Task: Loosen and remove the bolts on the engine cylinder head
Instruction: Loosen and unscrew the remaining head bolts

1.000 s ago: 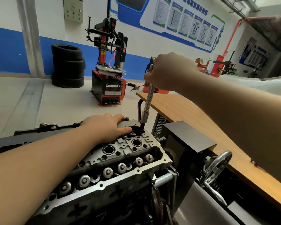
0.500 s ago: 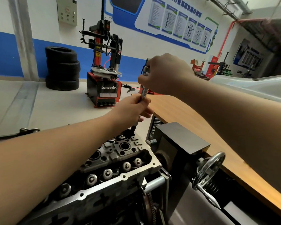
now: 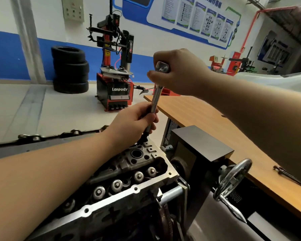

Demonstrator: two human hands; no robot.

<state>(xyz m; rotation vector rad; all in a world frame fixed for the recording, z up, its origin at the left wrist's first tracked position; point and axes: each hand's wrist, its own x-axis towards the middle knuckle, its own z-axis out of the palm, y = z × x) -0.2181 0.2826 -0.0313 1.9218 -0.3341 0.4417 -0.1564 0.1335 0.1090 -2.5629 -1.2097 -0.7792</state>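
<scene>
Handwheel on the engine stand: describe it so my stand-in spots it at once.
Find the wooden bench on the right, then the black box beside the cylinder head. The handwheel sits just right of that box: the only shiny metal ring, with a pointed crank handle hanging down.

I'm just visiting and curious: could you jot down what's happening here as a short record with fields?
Setting: workshop with a tyre machine and stacked tyres
Workpiece: engine cylinder head
Tool: long metal wrench, standing nearly upright on the head's far end
Right hand: grips the wrench top
Left hand: grips the lower shaft
Nearby: wooden bench, metal handwheel
</scene>
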